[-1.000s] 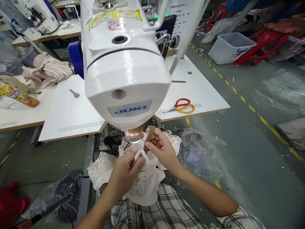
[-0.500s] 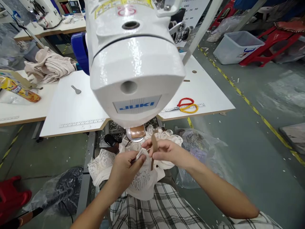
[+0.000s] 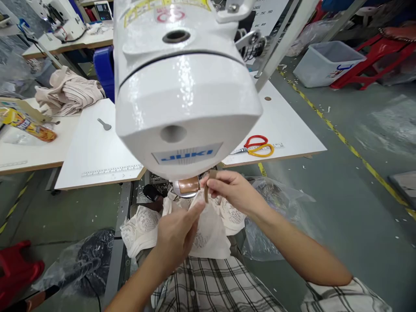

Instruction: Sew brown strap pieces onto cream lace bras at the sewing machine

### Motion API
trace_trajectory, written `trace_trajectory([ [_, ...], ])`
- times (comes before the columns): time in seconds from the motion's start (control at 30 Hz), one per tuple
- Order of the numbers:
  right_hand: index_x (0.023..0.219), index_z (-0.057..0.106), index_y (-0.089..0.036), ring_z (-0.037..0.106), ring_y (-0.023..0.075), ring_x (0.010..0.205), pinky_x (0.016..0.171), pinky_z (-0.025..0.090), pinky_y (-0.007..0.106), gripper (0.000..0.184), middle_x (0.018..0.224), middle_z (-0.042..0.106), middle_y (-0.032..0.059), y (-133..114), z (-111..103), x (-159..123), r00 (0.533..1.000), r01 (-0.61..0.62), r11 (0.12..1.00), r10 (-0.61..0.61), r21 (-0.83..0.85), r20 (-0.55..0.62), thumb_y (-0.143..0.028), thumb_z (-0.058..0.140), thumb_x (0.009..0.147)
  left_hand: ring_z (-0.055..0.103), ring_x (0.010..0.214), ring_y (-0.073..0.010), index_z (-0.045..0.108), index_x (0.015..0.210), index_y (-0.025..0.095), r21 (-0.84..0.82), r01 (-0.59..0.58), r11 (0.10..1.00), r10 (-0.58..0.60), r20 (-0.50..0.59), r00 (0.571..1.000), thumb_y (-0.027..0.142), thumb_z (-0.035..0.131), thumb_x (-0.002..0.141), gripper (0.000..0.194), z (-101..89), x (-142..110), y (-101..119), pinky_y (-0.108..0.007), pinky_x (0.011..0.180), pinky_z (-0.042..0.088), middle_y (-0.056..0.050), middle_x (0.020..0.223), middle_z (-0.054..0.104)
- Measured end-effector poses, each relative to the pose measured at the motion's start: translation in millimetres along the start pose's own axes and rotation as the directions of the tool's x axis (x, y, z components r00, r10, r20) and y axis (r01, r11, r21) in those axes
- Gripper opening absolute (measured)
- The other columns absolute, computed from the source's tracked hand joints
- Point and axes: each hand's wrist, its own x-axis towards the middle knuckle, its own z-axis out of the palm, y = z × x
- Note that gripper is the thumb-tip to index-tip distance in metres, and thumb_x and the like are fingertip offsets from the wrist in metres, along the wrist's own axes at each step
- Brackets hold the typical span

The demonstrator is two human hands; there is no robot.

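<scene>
A cream lace bra (image 3: 211, 232) hangs over my lap below the sewing machine head (image 3: 188, 99). My left hand (image 3: 178, 229) is closed on its upper edge, thumb pointing at the machine's work area. A thin brown strip (image 3: 206, 193), its material unclear, is pinched in the fingers of my right hand (image 3: 232, 190), beside the bra's edge. Just beyond my fingertips is the copper-coloured plate (image 3: 189, 185) under the machine head. More cream lace cups (image 3: 143, 223) lie to the left of my left hand. My right fingertips partly cover where strip and fabric meet.
Red-and-yellow-handled scissors (image 3: 260, 146) lie on the white tabletop (image 3: 292, 134) at right. A small grey tool (image 3: 104, 125) and a printed ruler are on the left side. Folded beige fabric (image 3: 68, 91) is piled farther left. A plastic bag (image 3: 269, 216) sits below at right.
Both hands have moved up toward the machine, carrying the bra edge and the brown strip closer to the copper-coloured plate. The strip has tilted and shows less length.
</scene>
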Motion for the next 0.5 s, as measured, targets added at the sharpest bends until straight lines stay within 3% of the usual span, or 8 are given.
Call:
trace_trajectory([
  [0.03, 0.077, 0.068, -0.018, 0.056, 0.0106, 0.065, 0.061, 0.047, 0.024, 0.027, 0.086, 0.068, 0.0038, -3, -4, 8, 0.999, 0.026, 0.998, -0.028, -0.049, -0.035, -0.044, 0.067, 0.083, 0.058, 0.055, -0.0108, 0.056, 0.128, 0.018, 0.020, -0.002, 1.000, 0.001, 0.027, 1.000, 0.012, 0.048, 0.094, 0.035, -4.9, 6, -1, -0.020, 0.054, 0.040, 0.001, 0.067, 0.067],
  [0.1, 0.068, 0.063, -0.018, 0.051, 0.0104, 0.060, 0.057, 0.043, 0.024, 0.030, 0.074, 0.064, 0.0020, -7, -9, 26, 0.989, 0.108, 0.972, -0.127, -0.206, -0.078, -0.044, 0.066, 0.082, 0.066, 0.066, -0.0118, 0.063, 0.122, 0.017, 0.009, 0.121, 0.993, -0.121, 0.044, 0.992, 0.016, 0.047, 0.095, 0.031, -14.5, 18, -1, -0.020, 0.060, 0.046, -0.003, 0.084, 0.075],
  [0.17, 0.070, 0.062, -0.019, 0.049, 0.0122, 0.060, 0.057, 0.042, 0.026, 0.025, 0.066, 0.058, 0.0002, -9, -9, 43, 0.969, 0.195, 0.909, -0.238, -0.369, -0.072, -0.041, 0.065, 0.082, 0.071, 0.082, -0.0146, 0.066, 0.120, 0.018, -0.036, 0.286, 0.957, -0.284, 0.054, 0.957, 0.021, 0.048, 0.096, 0.030, -21.2, 28, -1, -0.020, 0.069, 0.051, -0.006, 0.103, 0.076],
  [0.23, 0.074, 0.063, -0.020, 0.050, 0.0145, 0.065, 0.060, 0.044, 0.028, 0.018, 0.068, 0.055, 0.0005, -11, -6, 57, 0.941, 0.264, 0.838, -0.332, -0.477, -0.061, -0.037, 0.064, 0.082, 0.072, 0.094, -0.0179, 0.067, 0.119, 0.020, -0.073, 0.382, 0.921, -0.376, 0.083, 0.923, 0.026, 0.049, 0.096, 0.030, -24.5, 33, 0, -0.022, 0.073, 0.054, -0.005, 0.111, 0.074],
  [0.37, 0.069, 0.062, -0.022, 0.053, 0.0204, 0.082, 0.074, 0.049, 0.035, 0.018, 0.079, 0.054, 0.0037, -11, 3, 72, 0.910, 0.328, 0.763, -0.414, -0.557, -0.033, -0.037, 0.065, 0.079, 0.070, 0.102, -0.0201, 0.069, 0.117, 0.022, -0.104, 0.435, 0.894, -0.420, 0.140, 0.897, 0.028, 0.049, 0.096, 0.030, -25.9, 34, 1, -0.025, 0.078, 0.056, -0.004, 0.115, 0.073],
  [0.5, 0.065, 0.060, -0.023, 0.052, 0.0207, 0.081, 0.074, 0.050, 0.035, 0.025, 0.079, 0.049, 0.0039, -10, 5, 76, 0.923, 0.310, 0.783, -0.384, -0.539, -0.028, -0.044, 0.067, 0.077, 0.073, 0.092, -0.0183, 0.069, 0.117, 0.020, -0.103, 0.394, 0.913, -0.375, 0.165, 0.912, 0.026, 0.048, 0.096, 0.031, -25.7, 34, 1, -0.023, 0.076, 0.056, -0.004, 0.108, 0.075],
])
